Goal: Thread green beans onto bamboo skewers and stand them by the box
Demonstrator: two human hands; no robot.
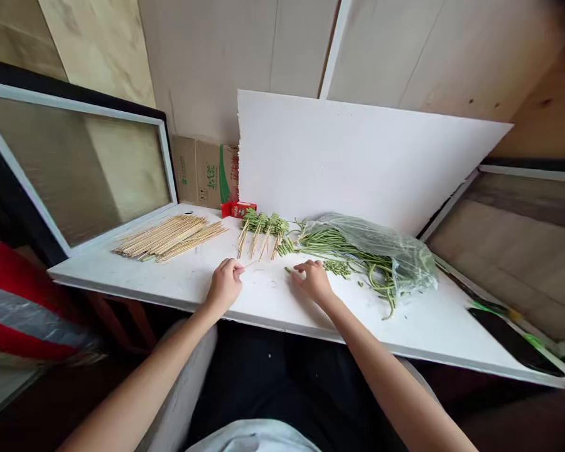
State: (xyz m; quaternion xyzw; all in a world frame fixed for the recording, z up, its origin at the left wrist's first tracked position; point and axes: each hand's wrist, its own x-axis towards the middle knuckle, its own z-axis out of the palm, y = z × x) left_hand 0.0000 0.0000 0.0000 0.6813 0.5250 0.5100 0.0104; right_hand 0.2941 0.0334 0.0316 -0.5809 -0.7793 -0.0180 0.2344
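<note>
My left hand [225,282] is closed in a pinch on a thin wooden skewer [251,264], whose tip points right. My right hand [313,281] is bent at the fingers, with a short cut piece of green bean [287,270] at the tips of thumb and forefinger. Beyond my hands lie skewers threaded with green bean pieces [266,222], their bare ends toward me. More cut bean pieces [338,268] form a small pile just right of my right hand. Long green beans [332,242] spill from a clear plastic bag [381,242].
Bare skewers [169,236] lie in a large bundle on the left of the white table [263,307]. A red box [239,208] and a cardboard carton [202,172] stand behind, beside a white board [358,163]. At the right edge lies a black phone [513,339].
</note>
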